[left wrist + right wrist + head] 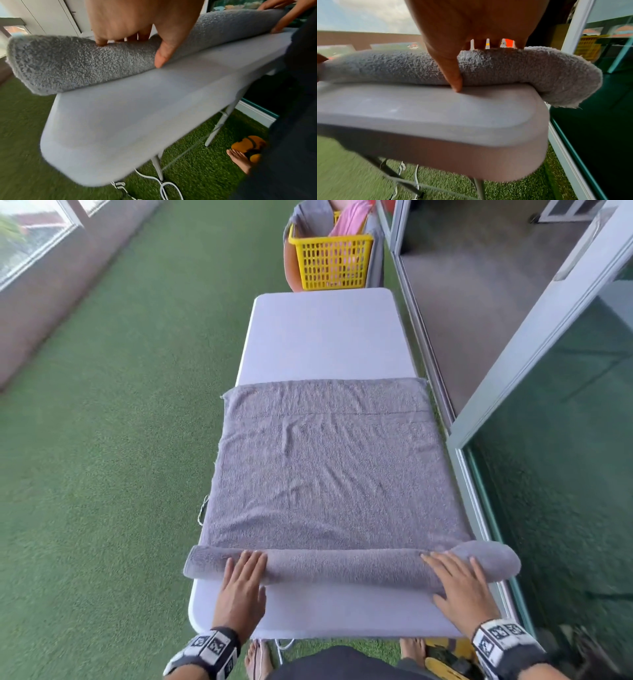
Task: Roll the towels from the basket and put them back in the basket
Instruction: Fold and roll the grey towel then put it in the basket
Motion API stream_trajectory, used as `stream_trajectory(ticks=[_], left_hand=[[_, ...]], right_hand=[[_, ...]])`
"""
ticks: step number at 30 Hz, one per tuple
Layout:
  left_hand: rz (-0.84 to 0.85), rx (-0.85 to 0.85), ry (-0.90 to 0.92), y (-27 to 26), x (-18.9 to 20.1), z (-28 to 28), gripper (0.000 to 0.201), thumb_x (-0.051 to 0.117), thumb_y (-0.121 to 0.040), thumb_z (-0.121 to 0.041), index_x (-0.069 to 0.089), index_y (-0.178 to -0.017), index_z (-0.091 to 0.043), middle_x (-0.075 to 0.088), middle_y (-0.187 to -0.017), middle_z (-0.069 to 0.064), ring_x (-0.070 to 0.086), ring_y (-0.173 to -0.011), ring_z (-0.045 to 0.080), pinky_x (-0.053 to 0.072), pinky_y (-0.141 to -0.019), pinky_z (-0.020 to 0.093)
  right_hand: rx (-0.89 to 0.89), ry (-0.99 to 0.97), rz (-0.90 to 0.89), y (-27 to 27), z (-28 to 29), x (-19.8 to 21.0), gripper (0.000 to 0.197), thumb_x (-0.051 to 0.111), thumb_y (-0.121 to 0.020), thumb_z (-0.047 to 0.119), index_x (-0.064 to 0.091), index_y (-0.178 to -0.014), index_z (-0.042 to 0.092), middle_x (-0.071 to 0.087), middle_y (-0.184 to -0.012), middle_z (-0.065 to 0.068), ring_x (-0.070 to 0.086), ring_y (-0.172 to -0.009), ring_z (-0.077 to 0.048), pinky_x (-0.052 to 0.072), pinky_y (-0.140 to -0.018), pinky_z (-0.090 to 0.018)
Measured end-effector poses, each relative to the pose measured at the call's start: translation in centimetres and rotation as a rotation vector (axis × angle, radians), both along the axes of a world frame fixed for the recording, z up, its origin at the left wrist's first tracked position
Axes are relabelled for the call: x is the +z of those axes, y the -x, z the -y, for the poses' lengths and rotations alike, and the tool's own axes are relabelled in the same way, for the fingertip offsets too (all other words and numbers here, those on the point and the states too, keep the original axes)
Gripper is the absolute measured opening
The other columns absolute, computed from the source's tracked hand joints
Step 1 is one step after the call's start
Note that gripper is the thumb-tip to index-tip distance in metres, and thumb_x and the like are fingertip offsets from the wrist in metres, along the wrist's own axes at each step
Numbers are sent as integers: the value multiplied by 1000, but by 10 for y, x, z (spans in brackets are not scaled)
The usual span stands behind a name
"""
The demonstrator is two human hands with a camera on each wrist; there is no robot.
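A grey towel [329, 467] lies spread across a white folding table [325, 337]; its near edge is wound into a roll [342, 568] whose ends overhang both table sides. My left hand [241, 580] rests on the roll's left part with the fingers flat on top. My right hand [459, 580] presses the right part the same way. In the left wrist view the left hand [137, 23] lies over the roll [77, 63], thumb at its near side. The right hand [471, 20] covers the roll [522, 70] likewise. A yellow basket [330, 260] holding a pink towel [349, 220] stands beyond the table's far end.
A glass sliding door and its frame [513, 392] run close along the table's right side. Green artificial turf [120, 440] covers the floor to the left. My bare feet, yellow sandals [248, 146] and a white cable [164, 188] lie under the near edge.
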State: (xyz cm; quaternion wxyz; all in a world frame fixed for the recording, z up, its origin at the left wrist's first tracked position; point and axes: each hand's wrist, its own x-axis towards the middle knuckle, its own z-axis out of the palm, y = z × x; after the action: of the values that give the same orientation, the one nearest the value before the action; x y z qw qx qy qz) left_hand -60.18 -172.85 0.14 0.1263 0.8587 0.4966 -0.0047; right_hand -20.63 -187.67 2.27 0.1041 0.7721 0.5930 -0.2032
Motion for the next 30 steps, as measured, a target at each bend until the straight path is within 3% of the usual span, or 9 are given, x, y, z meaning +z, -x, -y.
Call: stream_trajectory(ticks=[4, 6, 9, 11, 14, 18, 20, 24, 30], left_hand=[[-27, -2, -45, -17, 19, -39, 25, 68, -75, -26, 66, -99, -21, 68, -99, -3, 64, -98, 23, 26, -110, 48], [-25, 20, -38, -24, 26, -54, 40, 37, -91, -32, 62, -117, -16, 64, -120, 4, 57, -116, 26, 17, -114, 49], [-13, 39, 49, -25, 24, -59, 63, 14, -97, -47, 27, -148, -12, 25, -152, 2, 22, -144, 23, 0, -119, 41], [-35, -27, 88, -17, 17, -54, 62, 38, -96, -46, 30, -148, -13, 27, -152, 2, 25, -143, 22, 3, -118, 42], [-28, -52, 78, -9, 12, -43, 49, 72, -75, -19, 61, -123, -13, 65, -122, 4, 59, -116, 24, 29, -112, 43], [9, -35, 42, -6, 22, -26, 22, 39, -85, -29, 58, -84, -20, 61, -80, -4, 54, -73, 17, 52, -79, 43], [-3, -28, 66, -7, 24, -27, 32, 23, -86, -31, 53, -83, -20, 57, -79, -4, 48, -71, 15, 49, -77, 42], [39, 70, 14, -14, 21, -37, 45, 29, -84, -14, 48, -125, -16, 54, -105, 1, 50, -93, 21, 41, -93, 41], [16, 92, -83, -16, 13, -25, 31, 61, -71, 5, 55, -96, -13, 55, -95, 6, 49, -82, 23, 46, -72, 37]], right_hand=[[-68, -60, 40, -4, -39, 21, 52, 63, -79, 34, 51, -129, 37, 52, -133, 16, 44, -127, -11, 16, -116, -44], [-77, -96, 54, -7, -59, 29, 48, 52, -88, 36, 46, -135, 38, 42, -143, 15, 35, -133, -9, 9, -118, -45], [-159, -224, 16, -9, -63, 28, 46, 42, -96, 44, 39, -142, 38, 33, -152, 11, 29, -140, -12, 3, -116, -47], [-151, -169, -24, -6, -50, 20, 55, 46, -94, 50, 32, -146, 37, 29, -154, 12, 23, -143, -12, -3, -115, -46], [-122, -87, -20, 0, -26, 3, 70, 67, -83, 32, 34, -145, 36, 39, -149, 11, 29, -141, -12, 5, -118, -50], [-129, -151, -30, 4, -17, 0, 55, 69, -76, 24, 57, -129, 33, 57, -132, 12, 47, -127, -12, 10, -116, -45], [-125, -148, 5, 4, -22, 6, 47, 63, -79, 28, 59, -125, 33, 59, -128, 14, 49, -122, -10, 12, -115, -42], [-103, -94, 60, -1, -52, 20, 33, 45, -91, 28, 59, -121, 33, 58, -128, 12, 48, -120, -12, 16, -111, -40], [-110, -345, 41, -27, -69, 11, 46, 36, -94, 39, 51, -135, 24, 50, -141, -1, 46, -129, -23, 22, -111, -49]])
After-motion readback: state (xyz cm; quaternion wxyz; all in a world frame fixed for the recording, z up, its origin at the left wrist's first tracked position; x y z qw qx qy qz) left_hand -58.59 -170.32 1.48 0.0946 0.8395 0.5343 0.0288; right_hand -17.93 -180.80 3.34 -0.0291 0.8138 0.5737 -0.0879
